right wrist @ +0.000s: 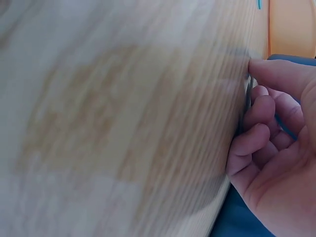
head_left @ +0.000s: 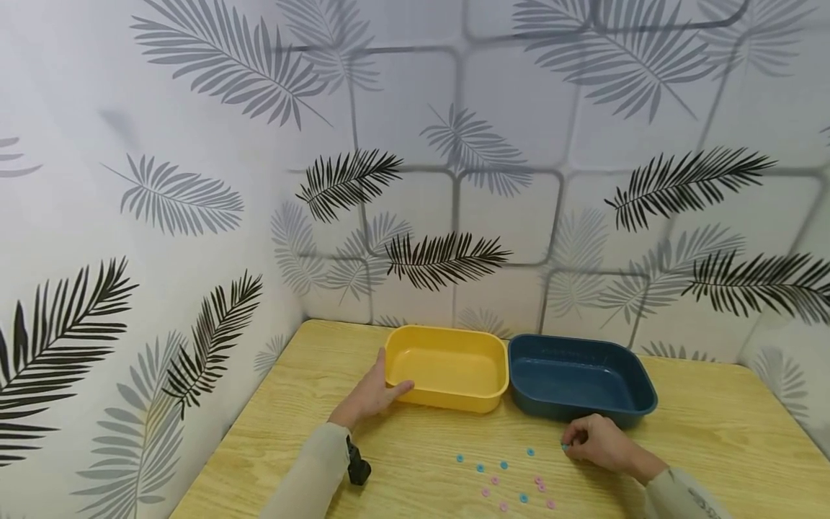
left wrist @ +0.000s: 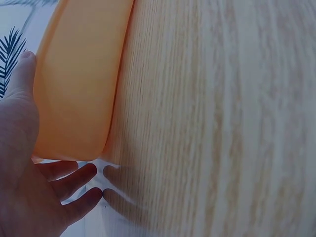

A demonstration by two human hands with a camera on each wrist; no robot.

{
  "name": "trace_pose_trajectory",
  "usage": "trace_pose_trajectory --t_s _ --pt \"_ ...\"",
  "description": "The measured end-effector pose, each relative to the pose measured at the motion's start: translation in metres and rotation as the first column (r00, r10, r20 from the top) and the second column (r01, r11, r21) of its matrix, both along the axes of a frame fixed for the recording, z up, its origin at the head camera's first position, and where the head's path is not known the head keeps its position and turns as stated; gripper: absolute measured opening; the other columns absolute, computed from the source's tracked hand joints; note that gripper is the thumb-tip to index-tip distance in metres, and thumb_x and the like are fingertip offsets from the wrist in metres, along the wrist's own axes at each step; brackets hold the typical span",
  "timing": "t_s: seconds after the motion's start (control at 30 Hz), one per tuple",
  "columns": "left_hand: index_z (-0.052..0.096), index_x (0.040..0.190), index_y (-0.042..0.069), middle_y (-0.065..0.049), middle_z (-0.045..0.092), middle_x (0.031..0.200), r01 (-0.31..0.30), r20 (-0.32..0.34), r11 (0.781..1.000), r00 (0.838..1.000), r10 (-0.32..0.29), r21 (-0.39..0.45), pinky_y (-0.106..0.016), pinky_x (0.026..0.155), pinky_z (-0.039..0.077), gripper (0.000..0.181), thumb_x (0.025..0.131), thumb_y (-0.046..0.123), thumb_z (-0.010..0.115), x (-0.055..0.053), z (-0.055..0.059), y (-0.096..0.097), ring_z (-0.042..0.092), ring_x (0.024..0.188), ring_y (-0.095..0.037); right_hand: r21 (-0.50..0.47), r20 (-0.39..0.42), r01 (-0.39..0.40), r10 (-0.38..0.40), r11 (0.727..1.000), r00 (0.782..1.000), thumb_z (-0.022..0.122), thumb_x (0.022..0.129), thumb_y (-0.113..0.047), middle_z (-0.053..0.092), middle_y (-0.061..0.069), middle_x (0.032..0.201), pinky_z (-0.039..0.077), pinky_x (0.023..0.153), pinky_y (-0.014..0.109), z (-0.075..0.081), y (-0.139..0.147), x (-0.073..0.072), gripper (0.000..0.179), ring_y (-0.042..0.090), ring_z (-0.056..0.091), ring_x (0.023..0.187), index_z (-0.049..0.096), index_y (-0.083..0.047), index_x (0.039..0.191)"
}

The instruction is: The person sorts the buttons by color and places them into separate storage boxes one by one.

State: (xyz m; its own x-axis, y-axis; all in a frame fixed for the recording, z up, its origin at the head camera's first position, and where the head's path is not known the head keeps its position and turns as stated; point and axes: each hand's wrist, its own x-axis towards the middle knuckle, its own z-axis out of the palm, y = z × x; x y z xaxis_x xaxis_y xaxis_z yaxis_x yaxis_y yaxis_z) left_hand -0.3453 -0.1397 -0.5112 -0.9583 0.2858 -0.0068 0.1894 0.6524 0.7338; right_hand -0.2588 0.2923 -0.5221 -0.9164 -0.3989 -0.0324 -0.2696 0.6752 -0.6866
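Note:
A yellow plastic bin [head_left: 447, 400] stands at the back of the wooden table, long side facing me. My left hand [head_left: 372, 393] is at its front left corner, thumb by the front rim and the other fingers spread around the left end. In the left wrist view those fingers [left wrist: 74, 185] are loosely extended beside the bin's end. Just in front of the dark blue bin [head_left: 583, 382], my right hand [head_left: 603, 443] pinches a small blue ring [head_left: 565, 447] between thumb and forefinger, low over the tabletop. The right wrist view mostly hides that ring behind the fingertips.
Several small blue rings [head_left: 503, 465] and pink rings [head_left: 495, 480] lie scattered on the wooden table [head_left: 402, 468] between my arms. The two bins stand side by side against a leaf-patterned wall [head_left: 415, 216]. A black device [head_left: 358, 465] is strapped to the left wrist.

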Motion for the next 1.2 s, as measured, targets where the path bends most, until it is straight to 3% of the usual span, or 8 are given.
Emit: trace_pose_trajectory --t_s 0.27,0.47,0.63,0.8,0.9,1.07,1.2 --pt "-0.006 0.149 -0.001 -0.025 0.011 0.153 0.005 0.0 1.0 1.0 -0.005 0.028 -0.05 0.11 0.02 0.108 0.086 0.055 0.061 0.0 -0.001 0.0 0.022 0.138 -0.038 0.043 -0.026 -0.054 0.055 0.998 0.998 0.075 0.078 -0.013 0.06 -0.008 0.072 0.043 0.055 0.022 0.006 -0.007 0.001 0.009 0.002 0.05 0.062 0.066 -0.013 0.077" --pt "-0.006 0.149 -0.002 -0.026 0.012 0.153 0.012 -0.02 1.0 1.0 -0.012 0.012 -0.05 0.109 0.021 0.106 0.087 0.052 0.06 0.0 -0.001 0.0 0.024 0.137 -0.039 0.01 -0.065 -0.081 0.081 0.997 0.995 0.074 0.08 -0.012 0.061 -0.009 0.071 0.044 0.055 0.023 0.018 -0.021 0.0 0.009 0.002 0.051 0.062 0.066 -0.012 0.078" --pt "-0.006 0.149 -0.003 -0.027 0.013 0.152 0.013 -0.026 1.0 1.0 -0.013 0.014 -0.05 0.109 0.022 0.105 0.088 0.05 0.061 -0.001 -0.001 0.001 0.025 0.136 -0.039 -0.036 -0.039 -0.088 0.087 0.995 0.995 0.072 0.083 -0.011 0.062 -0.006 0.075 0.045 0.056 0.023 0.033 -0.037 0.0 0.006 0.005 0.052 0.065 0.067 -0.01 0.083" --pt "-0.007 0.149 0.0 -0.025 0.011 0.153 0.003 0.01 1.0 1.0 -0.003 0.029 -0.049 0.11 0.02 0.106 0.087 0.052 0.061 0.0 0.001 0.0 0.022 0.138 -0.038 -0.09 -0.006 -0.063 0.063 0.994 0.998 0.069 0.086 -0.015 0.064 0.002 0.081 0.048 0.055 0.027 0.049 -0.053 -0.002 0.013 0.016 0.058 0.067 0.067 -0.004 0.094" --pt "-0.008 0.15 0.001 -0.024 0.011 0.154 -0.002 0.025 0.999 1.0 0.001 0.042 -0.049 0.11 0.019 0.107 0.087 0.052 0.061 0.0 0.001 0.0 0.021 0.138 -0.037 -0.117 -0.025 -0.045 0.043 0.992 0.999 0.067 0.088 -0.014 0.066 0.007 0.084 0.051 0.057 0.029 0.056 -0.06 -0.005 0.015 0.023 0.061 0.069 0.067 -0.003 0.098" --pt "-0.008 0.15 0.001 -0.024 0.01 0.154 -0.001 0.028 0.999 1.0 0.0 0.04 -0.05 0.11 0.018 0.107 0.087 0.053 0.061 -0.001 0.0 0.0 0.02 0.138 -0.038 -0.131 -0.091 -0.022 0.01 0.991 0.996 0.066 0.089 -0.014 0.067 0.006 0.088 0.052 0.061 0.026 0.062 -0.072 -0.014 0.013 0.019 0.063 0.075 0.069 -0.007 0.1" --pt "-0.009 0.15 0.001 -0.024 0.009 0.154 0.003 0.031 0.999 1.0 -0.004 0.044 -0.05 0.11 0.018 0.108 0.086 0.054 0.061 -0.002 -0.001 0.0 0.02 0.139 -0.037 -0.156 -0.093 0.031 -0.046 0.987 0.995 0.067 0.089 -0.013 0.067 0.005 0.088 0.052 0.058 0.028 0.063 -0.083 -0.022 0.013 0.019 0.061 0.07 0.07 -0.007 0.1"
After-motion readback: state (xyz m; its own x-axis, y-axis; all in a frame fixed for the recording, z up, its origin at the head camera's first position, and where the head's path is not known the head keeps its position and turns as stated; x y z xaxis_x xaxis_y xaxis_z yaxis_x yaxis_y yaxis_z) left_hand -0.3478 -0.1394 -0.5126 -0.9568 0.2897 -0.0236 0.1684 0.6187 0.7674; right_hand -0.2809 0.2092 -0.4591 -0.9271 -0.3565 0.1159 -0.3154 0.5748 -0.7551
